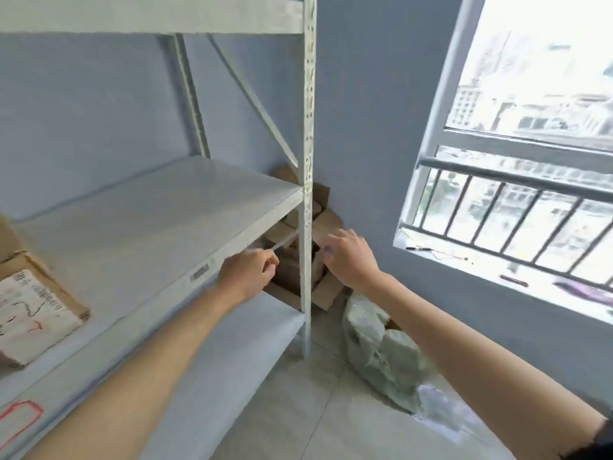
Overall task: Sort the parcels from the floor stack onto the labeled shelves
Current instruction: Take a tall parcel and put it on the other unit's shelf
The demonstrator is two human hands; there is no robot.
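At the far left, 1 flat cardboard parcel point(33, 307) with a handwritten paper label lies on the middle shelf point(139, 210) of the white metal rack, its long axis running from the front edge back toward the wall. A small label strip point(199, 272) sits on that shelf's front lip.

The left hand point(247, 275) reaches past the shelf edge with its fingers curled; a thin pale strip seems to run up from it, but whether the grip pinches that strip cannot be told through the blur. Just right of the rack's upright post point(306, 194), the right hand point(348, 257) has its fingers bent down onto the stack of brown cardboard boxes point(326, 290) piled in the corner on the floor; whether this grip has closed on a box is also unclear.

The boxes look small, stiff and probably light, tilted at mixed angles with no shared axis. They would likely be best taken across 2 opposite faces, 1 at a time, since pulling a lower one could topple the pile.

Further right, a soft pale-green bubble-wrap parcel point(384, 353) lies on the floor point(298, 410), lengthwise along the wall under the window point(530, 127). It should yield when squeezed, so a broad hold suits it.
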